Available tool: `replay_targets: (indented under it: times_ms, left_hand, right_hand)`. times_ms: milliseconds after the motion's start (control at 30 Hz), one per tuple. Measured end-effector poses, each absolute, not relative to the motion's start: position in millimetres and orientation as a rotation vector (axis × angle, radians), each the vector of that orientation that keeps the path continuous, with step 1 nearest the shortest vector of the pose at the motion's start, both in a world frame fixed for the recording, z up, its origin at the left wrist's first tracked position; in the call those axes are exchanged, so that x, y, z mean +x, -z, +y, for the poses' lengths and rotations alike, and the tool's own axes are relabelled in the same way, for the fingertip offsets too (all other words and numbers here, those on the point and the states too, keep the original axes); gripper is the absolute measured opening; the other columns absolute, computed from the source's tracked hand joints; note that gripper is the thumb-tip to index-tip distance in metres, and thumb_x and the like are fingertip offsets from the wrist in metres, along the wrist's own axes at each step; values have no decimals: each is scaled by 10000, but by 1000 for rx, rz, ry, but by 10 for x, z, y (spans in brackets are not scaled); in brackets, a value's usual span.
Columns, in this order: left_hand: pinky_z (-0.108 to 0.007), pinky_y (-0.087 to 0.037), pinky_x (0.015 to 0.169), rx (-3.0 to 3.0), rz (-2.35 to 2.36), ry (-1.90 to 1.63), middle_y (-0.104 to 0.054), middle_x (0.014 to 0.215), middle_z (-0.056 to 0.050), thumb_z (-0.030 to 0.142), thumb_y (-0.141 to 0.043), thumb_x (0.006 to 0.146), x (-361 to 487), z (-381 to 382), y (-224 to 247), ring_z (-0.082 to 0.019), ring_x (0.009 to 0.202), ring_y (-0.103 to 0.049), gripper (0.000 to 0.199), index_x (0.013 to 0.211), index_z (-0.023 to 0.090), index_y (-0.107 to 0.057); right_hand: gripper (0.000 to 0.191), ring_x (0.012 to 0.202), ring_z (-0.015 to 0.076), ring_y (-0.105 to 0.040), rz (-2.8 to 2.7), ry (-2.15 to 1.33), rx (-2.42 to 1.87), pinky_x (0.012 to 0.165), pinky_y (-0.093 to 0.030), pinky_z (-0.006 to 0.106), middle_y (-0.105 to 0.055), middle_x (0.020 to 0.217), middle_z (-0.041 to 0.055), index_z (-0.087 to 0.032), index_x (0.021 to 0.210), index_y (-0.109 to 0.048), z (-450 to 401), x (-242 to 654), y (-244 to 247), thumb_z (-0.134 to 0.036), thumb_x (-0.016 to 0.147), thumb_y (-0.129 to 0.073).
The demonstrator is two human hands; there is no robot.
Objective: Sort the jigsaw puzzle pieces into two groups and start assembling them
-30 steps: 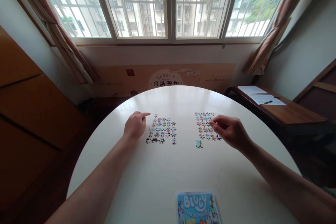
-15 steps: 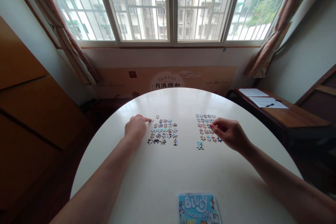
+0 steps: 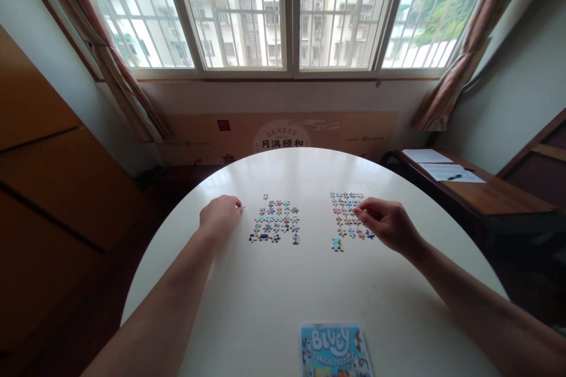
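Note:
My left hand (image 3: pixel 220 214) is closed in a pinch left of the left group of jigsaw pieces (image 3: pixel 276 225). A sliver of a puzzle piece (image 3: pixel 243 207) shows at its fingertips. A single jigsaw piece (image 3: pixel 266 196) lies apart at the top of that group. My right hand (image 3: pixel 385 221) hovers at the right edge of the right group of jigsaw pieces (image 3: pixel 347 203), covering part of it. Its thumb and forefinger are pressed together, and whatever lies between them is too small to make out. Just below the right group sits a light-blue joined piece (image 3: pixel 338 244).
Both groups lie on a round white table (image 3: pixel 292 294). Near its front edge is a blue "Bluey" booklet or box (image 3: pixel 335 350). Beyond the table, at right, a wooden side table (image 3: pixel 508 197) holds papers (image 3: pixel 451 172) and a pen. A barred window is ahead.
My left hand has drawn back leftward from the left group, its outstretched finger now curled into a pinch. The piece under that fingertip has left its spot. My right hand has barely moved.

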State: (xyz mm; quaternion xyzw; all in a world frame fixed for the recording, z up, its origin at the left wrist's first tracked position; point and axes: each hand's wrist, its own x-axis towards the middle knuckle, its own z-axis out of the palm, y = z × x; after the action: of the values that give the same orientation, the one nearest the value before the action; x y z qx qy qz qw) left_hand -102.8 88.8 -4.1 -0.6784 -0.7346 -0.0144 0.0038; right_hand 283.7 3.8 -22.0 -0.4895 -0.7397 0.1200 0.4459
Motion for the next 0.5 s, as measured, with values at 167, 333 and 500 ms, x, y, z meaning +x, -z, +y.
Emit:
replay_targets:
  times_ms: [167, 333, 500]
  left_hand:
    - [-334, -507, 775, -2164, -2331, 54, -742, 1142, -75, 309, -548, 871, -1042, 877, 14, -285, 1060, -664, 247, 986, 236, -754]
    - [-323, -481, 692, -2151, -2346, 148, -753, 1047, -84, 311, -599, 841, -1049, 857, 4, -276, 958, -677, 180, 945, 223, -716]
    - [-308, -446, 621, -2073, -2293, 298, -750, 910, -74, 295, -560, 884, -1001, 837, -64, -254, 822, -675, 150, 917, 225, -689]
  right_hand:
    - [286, 456, 101, -370, -1833, -335, -1210, 472, -295, 259, -457, 507, -51, -181, 745, -658, 50, 2857, 235, -401, 925, -633]
    - [291, 471, 103, -403, -1959, -424, -1192, 476, -323, 251, -500, 532, -39, -177, 763, -675, 74, 2873, 279, -405, 935, -625]
    - [288, 493, 94, -400, -2037, -443, -1141, 489, -334, 242, -488, 549, -40, -169, 747, -679, 58, 2852, 258, -380, 937, -631]
